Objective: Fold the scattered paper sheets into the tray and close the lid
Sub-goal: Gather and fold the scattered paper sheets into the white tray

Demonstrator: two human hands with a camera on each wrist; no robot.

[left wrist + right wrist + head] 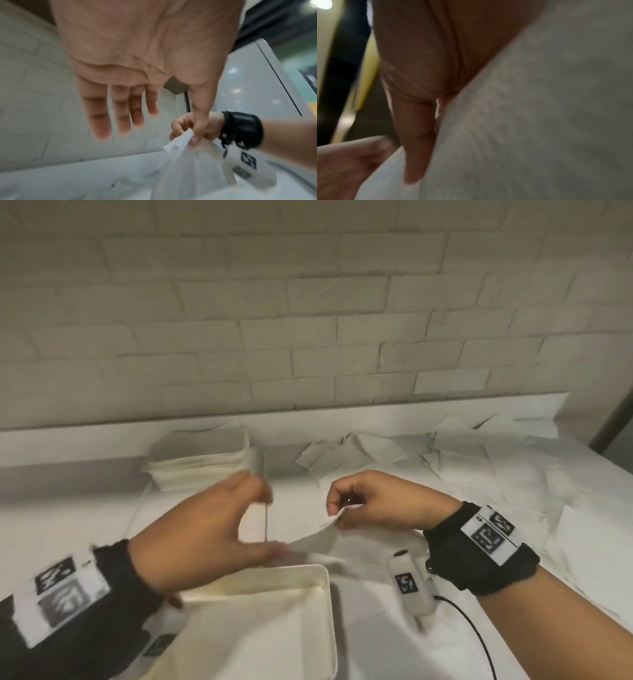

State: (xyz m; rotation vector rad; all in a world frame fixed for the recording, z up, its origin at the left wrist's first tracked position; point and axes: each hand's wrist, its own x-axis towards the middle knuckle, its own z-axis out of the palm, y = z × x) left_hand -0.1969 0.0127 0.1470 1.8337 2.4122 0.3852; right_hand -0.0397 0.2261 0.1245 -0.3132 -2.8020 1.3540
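the step in hand looks like the folding of one thin white paper sheet (313,537), held up at the centre of the head frame above the far edge of the cream rectangular plastic tray (330,611), which sits at the lower centre with paper already lying flat inside it. the right hand (373,503), right of centre, pinches a top corner of that sheet between thumb and curled fingers; the left wrist view shows the same pinch at its lower right. the left hand (205,539), left of centre and blurred, has its fingers straight and spread from the thumb; the thumb tip lies at the sheet's lower edge, but i cannot tell whether it actually grips. the next move, i judge, calls for the left hand to catch the free corner so both can bring the edges together, crease, and lay the sheet in the tray. no lid can be picked out for sure.

the surface is a white tabletop (68,508). many loose white paper sheets (479,474) lie scattered across the upper right of it, and a neat stack of folded white sheets (202,463) stands left of centre, beyond the hands. behind runs a white painted brick wall (308,302).
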